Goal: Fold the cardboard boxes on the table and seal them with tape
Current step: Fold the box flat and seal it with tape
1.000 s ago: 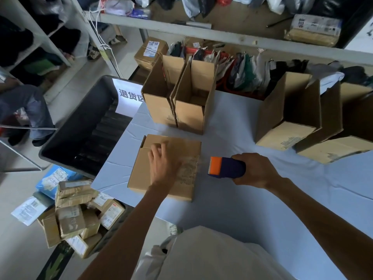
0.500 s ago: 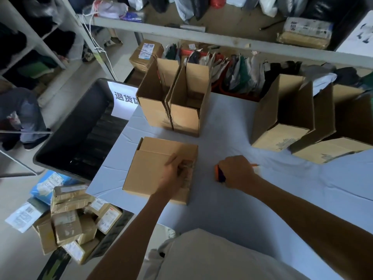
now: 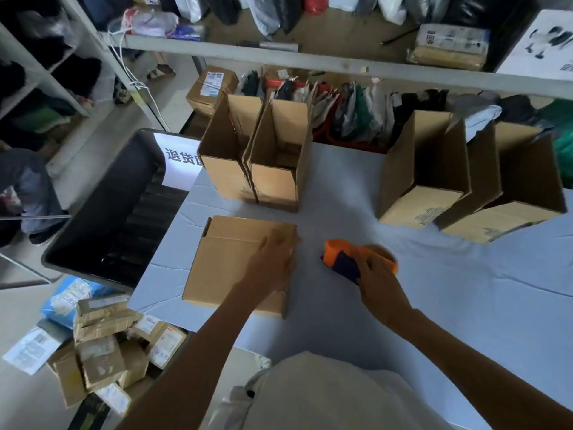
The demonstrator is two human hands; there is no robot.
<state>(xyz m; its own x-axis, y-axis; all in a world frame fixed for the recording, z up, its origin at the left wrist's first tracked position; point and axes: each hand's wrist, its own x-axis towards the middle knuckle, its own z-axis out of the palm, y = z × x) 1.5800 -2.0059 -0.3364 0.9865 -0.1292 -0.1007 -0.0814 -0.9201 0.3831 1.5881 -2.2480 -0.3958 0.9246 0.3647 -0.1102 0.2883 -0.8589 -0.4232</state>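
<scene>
Closed box [image 3: 235, 262] sits on the cloth-covered table [image 3: 403, 321]. Plain brown corrugated card, matte, square-edged. Likely empty, so light and apt to slide on the smooth cloth. Panels stiff, flaps probably springy. Best steadied by pressing down on top near the seam. Left hand [image 3: 273, 265] rests on the box top at its right edge, fingers fairly straight, blurred. Just right of the box, right hand [image 3: 381, 283] grips the orange-and-purple tape dispenser [image 3: 344, 259], hard plastic. Open boxes [image 3: 273, 162] stand beyond the box.
</scene>
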